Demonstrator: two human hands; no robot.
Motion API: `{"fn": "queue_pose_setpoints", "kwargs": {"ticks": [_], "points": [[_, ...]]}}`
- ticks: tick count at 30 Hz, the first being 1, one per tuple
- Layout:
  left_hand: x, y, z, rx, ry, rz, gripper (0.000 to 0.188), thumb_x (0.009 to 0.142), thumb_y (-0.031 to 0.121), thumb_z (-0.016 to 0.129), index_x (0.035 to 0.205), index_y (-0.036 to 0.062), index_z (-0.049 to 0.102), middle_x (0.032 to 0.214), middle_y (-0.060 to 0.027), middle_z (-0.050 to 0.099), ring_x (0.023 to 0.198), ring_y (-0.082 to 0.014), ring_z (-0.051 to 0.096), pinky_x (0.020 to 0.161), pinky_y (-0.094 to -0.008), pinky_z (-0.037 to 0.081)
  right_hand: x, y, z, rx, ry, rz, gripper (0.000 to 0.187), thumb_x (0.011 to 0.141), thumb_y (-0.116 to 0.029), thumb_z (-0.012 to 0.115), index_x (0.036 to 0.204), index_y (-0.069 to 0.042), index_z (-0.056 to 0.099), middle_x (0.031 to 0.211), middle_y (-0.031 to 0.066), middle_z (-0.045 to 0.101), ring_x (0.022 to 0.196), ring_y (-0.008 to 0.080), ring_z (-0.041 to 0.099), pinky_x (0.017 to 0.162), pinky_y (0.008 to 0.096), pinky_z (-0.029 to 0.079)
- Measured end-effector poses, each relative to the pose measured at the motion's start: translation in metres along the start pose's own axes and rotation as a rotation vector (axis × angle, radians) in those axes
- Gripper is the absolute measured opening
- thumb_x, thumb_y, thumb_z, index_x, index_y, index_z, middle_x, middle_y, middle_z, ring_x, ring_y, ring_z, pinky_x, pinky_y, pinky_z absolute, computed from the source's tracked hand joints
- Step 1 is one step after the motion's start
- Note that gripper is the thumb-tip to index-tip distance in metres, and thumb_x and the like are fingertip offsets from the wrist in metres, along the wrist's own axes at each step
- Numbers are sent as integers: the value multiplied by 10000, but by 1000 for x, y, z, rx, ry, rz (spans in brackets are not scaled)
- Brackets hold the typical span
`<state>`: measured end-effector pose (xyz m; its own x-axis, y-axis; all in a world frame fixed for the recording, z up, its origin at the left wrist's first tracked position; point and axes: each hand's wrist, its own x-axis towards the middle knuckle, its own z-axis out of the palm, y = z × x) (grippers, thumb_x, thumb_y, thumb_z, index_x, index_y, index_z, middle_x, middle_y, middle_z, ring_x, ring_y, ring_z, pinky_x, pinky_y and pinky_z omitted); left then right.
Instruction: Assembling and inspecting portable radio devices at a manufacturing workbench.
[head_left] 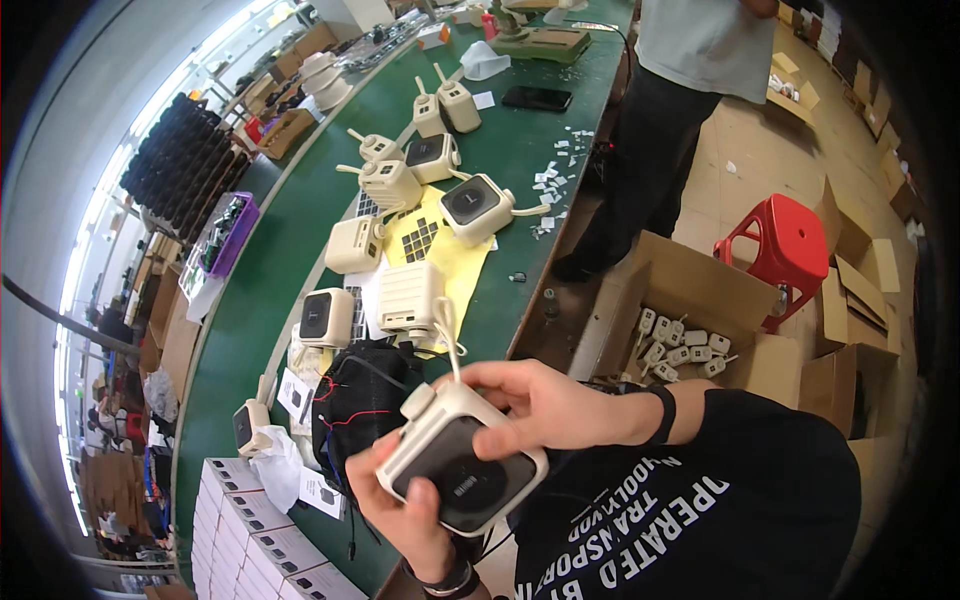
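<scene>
Both hands hold a cream, box-shaped electronic device [462,487] with rounded corners, a dark front panel with a circle on it, a knob on top and a strap loop. My left hand [402,505] grips its lower left side, thumb on the panel's edge. My right hand [535,405] wraps over the upper right, its thumb pressed on the panel. Beyond my left hand lies a black pouch [362,400] with red and blue wires. Just past it are two matching devices, one showing its dark panel [326,318], the other its ribbed side [410,298].
More cream devices [390,183] stand on the green table [500,150], some on yellow sheets [470,265]. Stacked white boxes [250,540] fill its near left. On the right are a carton [690,275] of small cream devices, a red stool [785,245] and a standing person [690,60].
</scene>
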<state>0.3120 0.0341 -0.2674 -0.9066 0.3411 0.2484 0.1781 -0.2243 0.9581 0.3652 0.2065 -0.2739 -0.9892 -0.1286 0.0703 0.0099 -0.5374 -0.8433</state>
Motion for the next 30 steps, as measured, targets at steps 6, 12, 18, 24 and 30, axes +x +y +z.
{"fn": "queue_pose_setpoints", "kwargs": {"ticks": [6, 12, 18, 24, 30], "points": [[13, -6, 8, -179, 76, -355, 418, 898, 360, 461, 1084, -14, 439, 960, -100, 525, 859, -152, 528, 764, -252, 432, 3, 8, -6, -13, 56, -87, 588, 945, -323, 428, 1362, 32, 214, 1265, 116, 410, 1158, 132, 383, 969, 258, 324], [4, 6, 20, 24, 62, -25, 488, 859, 369, 535, 1110, -29, 404, 1008, -147, 527, 920, -190, 548, 814, -284, 444, 3, 12, -4, 56, -115, -136, 655, 952, -313, 382, 1408, 2, 34, 1420, 93, 213, 1296, 161, 233, 1041, 290, 229], [1, 5, 20, 51, 91, 14, 527, 841, 386, 552, 1122, -29, 386, 1021, -169, 518, 925, -212, 551, 818, -303, 450, -4, 10, 0, -345, 166, -446, 541, 918, -214, 478, 1333, 35, 236, 1311, 127, 353, 1141, 177, 401, 911, 261, 356], [-7, 0, 29, 120, 200, 134, 565, 831, 417, 560, 1136, -15, 361, 1020, -182, 495, 930, -225, 532, 780, -319, 466, -15, 6, 12, -948, 298, -1015, 222, 712, -8, 693, 907, -35, 590, 948, 77, 626, 864, 247, 561, 742, 308, 463], [-11, -7, 43, 265, 285, 309, 465, 870, 383, 522, 1146, 36, 382, 1031, -175, 509, 873, -235, 568, 744, -307, 501, -13, 8, 4, -995, 257, -1056, 200, 701, 22, 655, 886, 2, 582, 929, 111, 631, 837, 270, 580, 759, 358, 512]]}}
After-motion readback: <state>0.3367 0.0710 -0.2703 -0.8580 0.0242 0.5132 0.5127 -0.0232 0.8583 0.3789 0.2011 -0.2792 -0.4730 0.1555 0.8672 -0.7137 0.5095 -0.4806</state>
